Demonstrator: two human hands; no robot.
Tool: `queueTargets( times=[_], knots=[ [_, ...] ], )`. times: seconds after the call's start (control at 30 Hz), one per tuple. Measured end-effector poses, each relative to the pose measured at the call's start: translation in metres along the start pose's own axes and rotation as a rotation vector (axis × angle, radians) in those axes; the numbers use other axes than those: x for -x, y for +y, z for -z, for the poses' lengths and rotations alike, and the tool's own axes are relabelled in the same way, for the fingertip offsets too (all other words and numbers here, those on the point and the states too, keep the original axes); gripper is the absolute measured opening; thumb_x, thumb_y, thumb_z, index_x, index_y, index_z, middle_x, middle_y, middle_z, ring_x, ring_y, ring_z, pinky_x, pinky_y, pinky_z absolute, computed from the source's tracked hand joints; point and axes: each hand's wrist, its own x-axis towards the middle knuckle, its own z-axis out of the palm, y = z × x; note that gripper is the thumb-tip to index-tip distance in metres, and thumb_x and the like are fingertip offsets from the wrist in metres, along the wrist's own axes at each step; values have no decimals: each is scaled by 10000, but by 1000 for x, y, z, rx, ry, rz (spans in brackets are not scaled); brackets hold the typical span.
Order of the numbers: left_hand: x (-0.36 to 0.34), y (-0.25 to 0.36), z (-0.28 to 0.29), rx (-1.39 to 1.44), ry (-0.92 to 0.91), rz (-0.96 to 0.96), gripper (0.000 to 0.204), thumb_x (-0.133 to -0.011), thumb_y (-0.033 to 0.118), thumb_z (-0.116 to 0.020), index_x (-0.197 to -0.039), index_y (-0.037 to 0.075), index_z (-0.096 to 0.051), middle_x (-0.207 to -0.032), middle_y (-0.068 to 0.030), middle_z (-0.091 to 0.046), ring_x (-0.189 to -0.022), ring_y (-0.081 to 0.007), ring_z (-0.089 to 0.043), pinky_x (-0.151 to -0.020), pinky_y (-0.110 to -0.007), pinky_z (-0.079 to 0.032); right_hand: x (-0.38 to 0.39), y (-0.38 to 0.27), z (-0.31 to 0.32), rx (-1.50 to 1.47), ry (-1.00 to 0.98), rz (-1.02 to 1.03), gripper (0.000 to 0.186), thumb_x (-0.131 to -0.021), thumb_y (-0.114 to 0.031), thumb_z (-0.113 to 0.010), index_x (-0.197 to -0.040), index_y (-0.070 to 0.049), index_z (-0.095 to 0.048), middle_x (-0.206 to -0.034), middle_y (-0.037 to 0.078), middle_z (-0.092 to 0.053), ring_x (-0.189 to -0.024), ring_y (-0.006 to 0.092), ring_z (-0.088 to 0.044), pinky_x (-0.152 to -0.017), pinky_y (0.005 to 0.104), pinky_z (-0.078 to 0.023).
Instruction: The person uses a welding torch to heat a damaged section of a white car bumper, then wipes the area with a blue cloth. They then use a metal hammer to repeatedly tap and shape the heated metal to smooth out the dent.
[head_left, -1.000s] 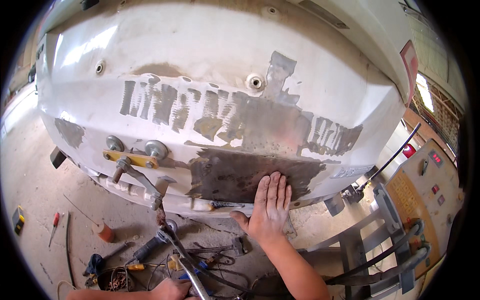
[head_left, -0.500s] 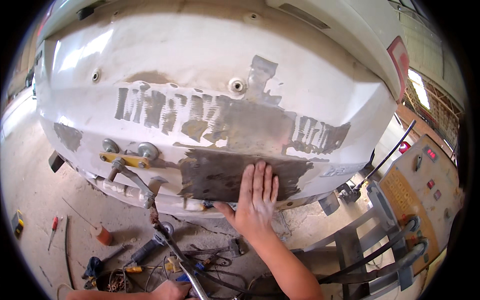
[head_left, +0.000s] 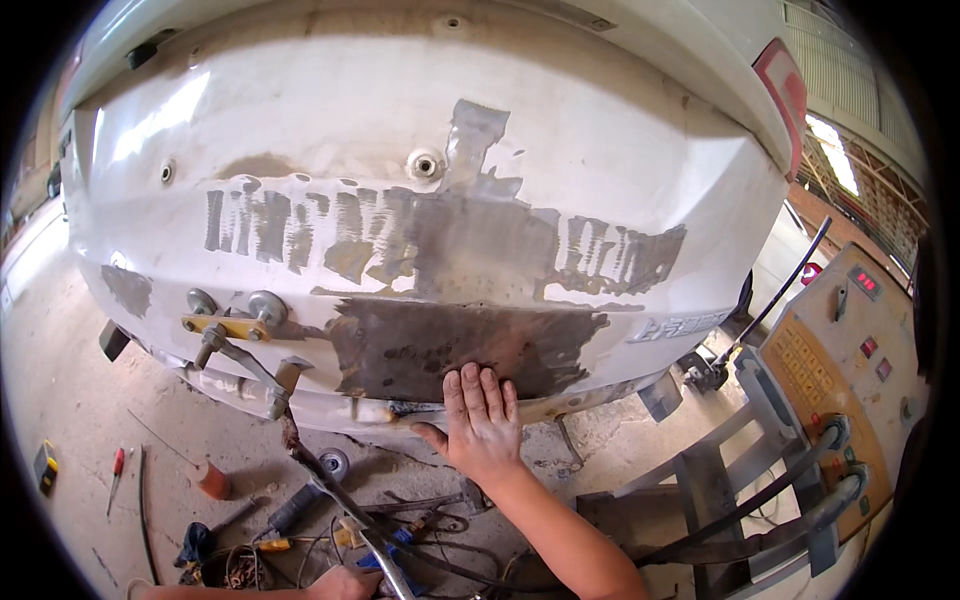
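The white rear panel of a car (head_left: 300,120) has grey, sanded patches, with a large dark bare-metal patch (head_left: 400,350) low in the middle. My right hand (head_left: 485,420) lies with outstretched fingers over that patch's lower edge, thumb out to the left. At the bottom, my left hand (head_left: 345,583) is closed beside a long metal bar (head_left: 388,565) and seems to grip it; its fingers are partly hidden. The bar runs up to a bent metal arm (head_left: 250,365) under a yellow bracket (head_left: 232,326) with round metal pads (head_left: 267,307) against the panel.
At the right stands a control box (head_left: 830,370) with a red display and thick black cables (head_left: 740,548). On the floor lie an angle grinder (head_left: 300,500), a red screwdriver (head_left: 115,475), an orange cup (head_left: 210,481), a yellow-black tape measure (head_left: 45,467) and tangled cords.
My right hand has slid down and slightly left, from the middle of the dark patch to its lower edge. The view has shifted, so the car sits further left. My left hand stays by the bar.
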Motion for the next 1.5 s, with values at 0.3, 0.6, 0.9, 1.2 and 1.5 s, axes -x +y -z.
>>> queueTargets(
  times=[0.3, 0.6, 0.9, 1.2, 1.5],
  knots=[
    [4, -16, -19, 15, -150, 121, 347, -802, 333, -639, -910, 5, -604, -757, -223, -589, -695, -397, -573, -610, -483, -449, -103, -16, 28, -65, 30, 32, 636, -931, -522, -338, -1431, -129, -337, -1511, 32, -260, -1398, 167, -220, -1152, 369, -97],
    [8, -14, -8, 69, -153, 158, 329, -797, 310, -651, -875, -4, -590, -709, -226, -574, -659, -410, -560, -566, -484, -432, -62, 34, 23, 48, 99, 43, 637, -930, -579, -278, -1426, -188, -354, -1503, -28, -277, -1390, 132, -231, -1155, 372, -101],
    [31, -29, -3, 130, -110, 154, 329, -791, 314, -659, -834, -2, -578, -685, -231, -560, -622, -414, -547, -526, -475, -416, -32, 47, 17, 129, 72, -46, 942, -873, -678, -308, -1414, 86, -208, -1464, 315, -179, -1365, 448, -189, -1098, 543, -122],
    [44, -39, -7, 142, -107, 140, 334, -807, 321, -655, -830, 1, -559, -618, -206, -545, -564, -402, -535, -490, -468, -402, 11, 17, 4, 26, -43, -171, 967, -868, -631, -404, -1421, 103, -106, -1472, 333, -85, -1346, 512, -142, -1078, 592, -138],
    [39, -23, -3, 109, -50, 77, 339, -805, 330, -663, -827, 9, -556, -614, -203, -555, -561, -397, -547, -486, -468, -408, 13, 10, 43, -113, -259, -232, 928, -857, -598, -454, -1408, 102, -195, -1459, 318, -187, -1353, 465, -196, -1079, 567, -155]
  ],
)
